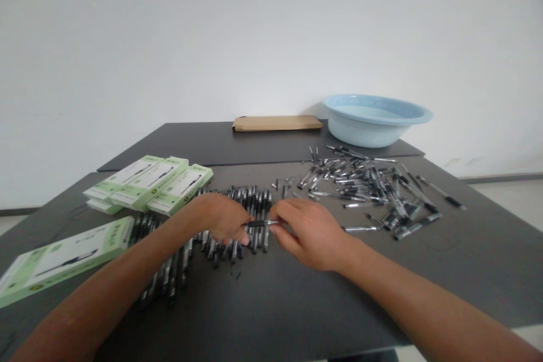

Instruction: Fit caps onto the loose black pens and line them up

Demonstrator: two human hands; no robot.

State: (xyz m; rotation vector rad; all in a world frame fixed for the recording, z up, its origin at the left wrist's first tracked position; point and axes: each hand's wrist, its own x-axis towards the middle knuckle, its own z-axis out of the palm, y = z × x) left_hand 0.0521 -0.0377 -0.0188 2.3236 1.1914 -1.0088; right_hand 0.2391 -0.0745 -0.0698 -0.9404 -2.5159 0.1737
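Between my two hands lies a pen (257, 223) with a black grip, held level above the table. My left hand (223, 219) is closed around its left end, which the fingers hide. At the other end, my right hand (307, 232) pinches the pen's tip between thumb and forefinger; whether a small part is in that pinch I cannot tell. Beneath and behind the left hand, assembled-looking black pens (250, 203) lie side by side in a row. Another group of pens (169, 277) lies under my left forearm.
Green-and-white pen boxes (139, 181) are stacked at the left, with another box (63, 260) nearer. Loose pen parts (373, 181) are heaped at the right. A light blue basin (377, 119) and a flat brown cardboard piece (278, 123) are at the back of the dark table (271, 317).
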